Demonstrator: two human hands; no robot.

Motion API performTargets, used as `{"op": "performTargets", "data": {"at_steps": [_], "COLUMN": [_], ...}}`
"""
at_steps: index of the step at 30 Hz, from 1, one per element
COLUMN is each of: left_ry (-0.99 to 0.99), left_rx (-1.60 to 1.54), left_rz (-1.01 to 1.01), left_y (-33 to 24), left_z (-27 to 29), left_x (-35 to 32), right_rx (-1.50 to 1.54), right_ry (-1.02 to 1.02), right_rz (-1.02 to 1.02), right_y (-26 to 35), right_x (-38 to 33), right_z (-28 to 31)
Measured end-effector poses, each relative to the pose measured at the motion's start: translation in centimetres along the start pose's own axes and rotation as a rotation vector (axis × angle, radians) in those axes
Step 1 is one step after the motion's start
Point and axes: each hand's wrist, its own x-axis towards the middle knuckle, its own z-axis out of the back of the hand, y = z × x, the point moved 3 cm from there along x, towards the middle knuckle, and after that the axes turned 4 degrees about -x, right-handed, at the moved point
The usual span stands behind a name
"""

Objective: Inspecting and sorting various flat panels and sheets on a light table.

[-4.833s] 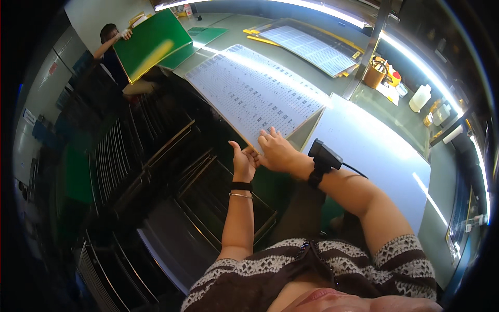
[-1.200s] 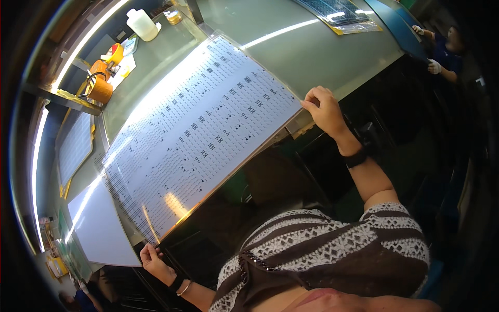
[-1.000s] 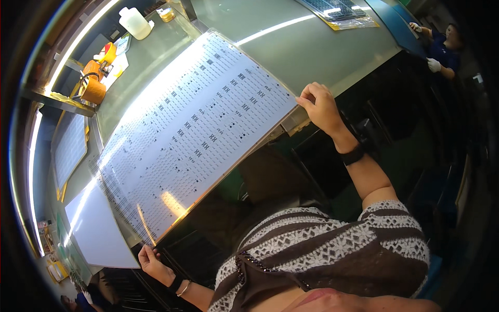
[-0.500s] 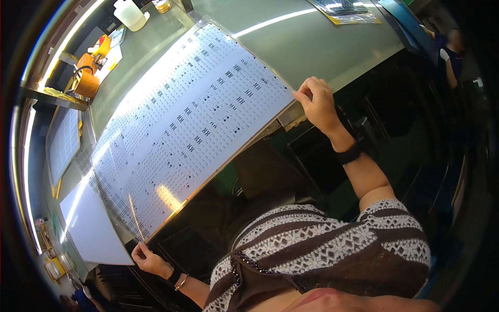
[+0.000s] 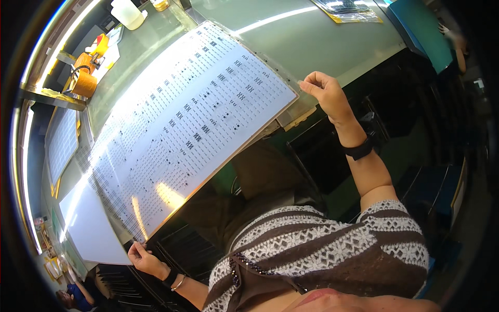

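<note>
Table (image 5: 322, 47): grey-green, beyond both hands. Printed sheet (image 5: 192, 125): large, glossy, spanning hand to hand above the table's edge. Right hand (image 5: 325, 93) and left hand (image 5: 143, 258): each pinched one opposite corner. Even tension advised, lest it sag or crease.

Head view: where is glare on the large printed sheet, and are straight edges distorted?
Head view: bright glare streaks the large printed sheet along its upper-left side, with two spots near the left hand; the fisheye bends the table edge; a dark rim surrounds the picture.
</note>
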Motion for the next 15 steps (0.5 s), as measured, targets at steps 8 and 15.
{"op": "performTargets", "data": {"at_steps": [8, 15], "left_ry": [0.045, 0.023], "left_rx": [-0.021, -0.006], "left_rz": [0.042, 0.123], "left_y": [0.1, 0.3], "left_z": [-0.2, 0.1], "left_x": [0.1, -0.3], "right_rx": [-0.050, -0.200], "right_ry": [0.101, 0.126], "right_rz": [0.041, 0.026], "right_y": [0.8, 0.7], "right_x": [1.5, 0.3], "right_z": [-0.1, -0.4]}}
